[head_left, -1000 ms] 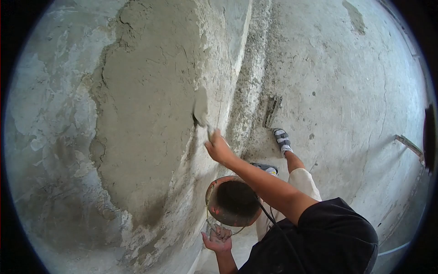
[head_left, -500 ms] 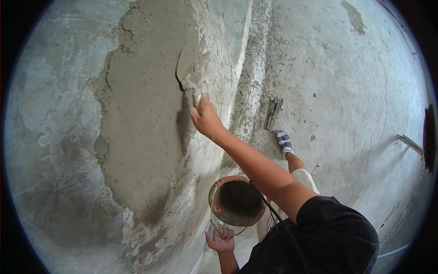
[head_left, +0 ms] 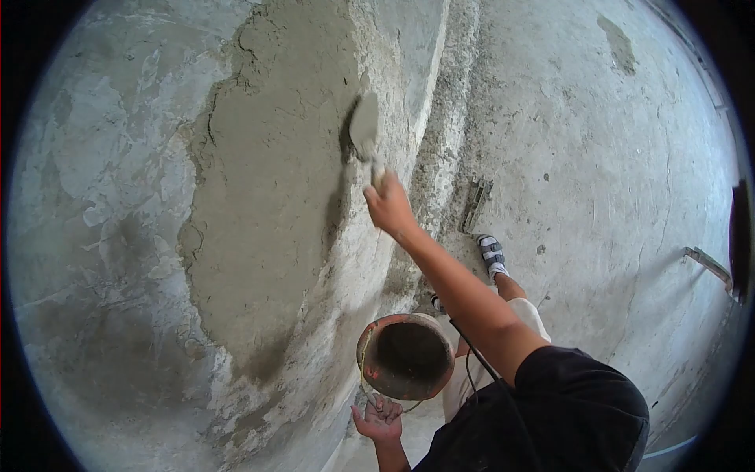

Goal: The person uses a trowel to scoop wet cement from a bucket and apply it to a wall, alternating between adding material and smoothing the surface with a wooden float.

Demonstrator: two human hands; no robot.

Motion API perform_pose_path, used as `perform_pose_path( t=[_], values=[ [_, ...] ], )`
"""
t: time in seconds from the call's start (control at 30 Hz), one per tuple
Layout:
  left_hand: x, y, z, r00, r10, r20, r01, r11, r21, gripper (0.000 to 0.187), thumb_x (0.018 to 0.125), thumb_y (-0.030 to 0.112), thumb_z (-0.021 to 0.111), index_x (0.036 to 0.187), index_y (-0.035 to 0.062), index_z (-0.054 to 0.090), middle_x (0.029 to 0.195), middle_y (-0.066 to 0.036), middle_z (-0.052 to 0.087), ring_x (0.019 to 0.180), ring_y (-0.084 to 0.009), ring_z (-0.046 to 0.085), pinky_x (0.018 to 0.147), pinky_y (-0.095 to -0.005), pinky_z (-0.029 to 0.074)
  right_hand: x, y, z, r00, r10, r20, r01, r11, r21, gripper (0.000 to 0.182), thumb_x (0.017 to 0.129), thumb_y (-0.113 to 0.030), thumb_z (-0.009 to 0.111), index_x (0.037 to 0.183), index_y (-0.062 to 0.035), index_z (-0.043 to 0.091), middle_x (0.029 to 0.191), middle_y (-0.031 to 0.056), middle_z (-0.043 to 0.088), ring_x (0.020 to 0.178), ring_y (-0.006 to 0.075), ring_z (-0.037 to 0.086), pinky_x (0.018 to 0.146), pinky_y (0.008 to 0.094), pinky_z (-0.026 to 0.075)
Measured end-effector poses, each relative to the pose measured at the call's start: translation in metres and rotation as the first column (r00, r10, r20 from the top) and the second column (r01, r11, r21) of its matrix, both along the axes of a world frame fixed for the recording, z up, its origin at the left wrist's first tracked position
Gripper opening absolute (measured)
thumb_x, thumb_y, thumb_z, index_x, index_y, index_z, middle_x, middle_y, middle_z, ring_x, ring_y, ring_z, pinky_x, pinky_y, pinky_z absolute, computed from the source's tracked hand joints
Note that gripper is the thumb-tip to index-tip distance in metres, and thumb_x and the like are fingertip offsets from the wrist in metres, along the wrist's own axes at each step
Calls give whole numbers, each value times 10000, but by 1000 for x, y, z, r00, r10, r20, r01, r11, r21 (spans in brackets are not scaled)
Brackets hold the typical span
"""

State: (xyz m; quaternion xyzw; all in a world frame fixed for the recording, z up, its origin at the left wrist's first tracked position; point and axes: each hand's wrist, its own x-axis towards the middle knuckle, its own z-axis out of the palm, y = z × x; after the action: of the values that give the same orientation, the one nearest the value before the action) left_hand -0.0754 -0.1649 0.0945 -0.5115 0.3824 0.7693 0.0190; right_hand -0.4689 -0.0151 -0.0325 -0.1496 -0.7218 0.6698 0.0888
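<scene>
My right hand (head_left: 389,206) is closed around the handle of a mortar-smeared trowel (head_left: 364,126). The trowel's blade is at the right edge of a wet grey mortar patch (head_left: 263,181) on the wall, casting a dark shadow along its left side. Lower down, my left hand (head_left: 378,418) is palm up, its fingers curled around the wire handle (head_left: 364,377) of a worn reddish-brown bucket (head_left: 406,358). The bucket hangs tilted, its dark inside facing me.
Rough, flaking old plaster (head_left: 102,228) surrounds the patch. Rubble and dust line the foot of the wall. On the concrete floor (head_left: 590,173) lies a mortar-crusted bar-shaped piece (head_left: 476,204), just beyond my sandalled foot (head_left: 491,253). Another narrow piece (head_left: 708,263) is at the far right.
The trowel has moved right across the mortar to the patch's edge, and its blade now shows more fully. The bucket stays in my left hand; the view has shifted slightly.
</scene>
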Motion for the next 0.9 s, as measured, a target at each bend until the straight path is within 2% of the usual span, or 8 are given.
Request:
perform_pose_path(
  t=[0.1, 0.27, 0.33, 0.47, 0.53, 0.63, 0.73, 0.9],
  values=[
    [4, -2, 2, 997, 68, -36, -65, 995, 82, 648, 807, 717, 396, 720, 77, 450, 483, 38, 234, 399, -114, 186, 466, -266, 202, -39, 7, 27, 984, -59, -169, 77, 992, 101, 331, 863, -171, 572, 1052, 48, 412, 807, 227, 572, 735, 346, 583, 685, 442, 479],
    [2, 4, -5, 996, 54, -68, -47, 993, 109, 647, 812, 714, 391, 732, 75, 447, 482, 38, 231, 398, -114, 182, 462, -268, 199, -25, 0, -1, 972, 144, 186, -130, 988, -89, 426, 859, -163, 557, 1162, 115, 449, 1038, 365, 563, 991, 462, 575, 836, 461, 462],
    [0, 11, 1, 995, 42, -88, -32, 994, 107, 646, 815, 713, 389, 736, 74, 446, 483, 39, 236, 400, -113, 186, 461, -269, 200, 9, 8, -47, 901, 264, 344, -266, 963, -40, 254, 874, -181, 577, 947, 58, 537, 717, 198, 602, 573, 304, 602, 550, 413, 483],
    [-18, 18, 14, 979, 69, -193, -47, 992, 114, 685, 818, 723, 379, 801, 46, 488, 522, 26, 279, 430, -130, 205, 478, -280, 216, 118, 57, -89, 853, 341, 396, -398, 915, 67, 115, 777, -142, 616, 783, -28, 630, 709, 129, 644, 616, 289, 625, 570, 376, 491],
    [-21, 23, 33, 971, 7, -240, 6, 999, 51, 601, 855, 665, 398, 793, 71, 465, 515, 36, 261, 426, -121, 197, 476, -275, 217, 155, 93, -116, 617, 560, 553, -705, 705, 73, 455, 829, -179, 601, 1224, 16, 487, 789, 229, 633, 591, 326, 627, 544, 428, 502],
    [-28, 36, 60, 956, -28, -293, 27, 1000, -8, 429, 946, 500, 432, 740, 124, 411, 511, 46, 229, 422, -100, 180, 459, -272, 207, 185, 156, 4, 537, 594, 599, -537, 788, -301, 368, 839, -189, 634, 1146, 3, 570, 752, 117, 622, 588, 202, 590, 537, 366, 491],
    [-21, 42, 80, 925, -32, -378, 28, 999, -15, 369, 973, 418, 447, 738, 137, 403, 516, 46, 221, 424, -95, 182, 451, -274, 205, 205, 208, 99, 526, 759, 384, -637, 651, -413, 289, 847, -194, 655, 1072, -17, 617, 745, 20, 583, 645, 111, 544, 583, 317, 474],
    [-23, 51, 115, 850, -61, -524, 50, 998, -35, 353, 976, 385, 462, 725, 144, 399, 523, 55, 208, 423, -89, 175, 453, -267, 207, 205, 238, 179, 407, 840, 358, -899, 438, -4, 334, 776, -156, 660, 1077, -21, 606, 774, 65, 608, 711, 177, 586, 665, 342, 465]
  ],
)
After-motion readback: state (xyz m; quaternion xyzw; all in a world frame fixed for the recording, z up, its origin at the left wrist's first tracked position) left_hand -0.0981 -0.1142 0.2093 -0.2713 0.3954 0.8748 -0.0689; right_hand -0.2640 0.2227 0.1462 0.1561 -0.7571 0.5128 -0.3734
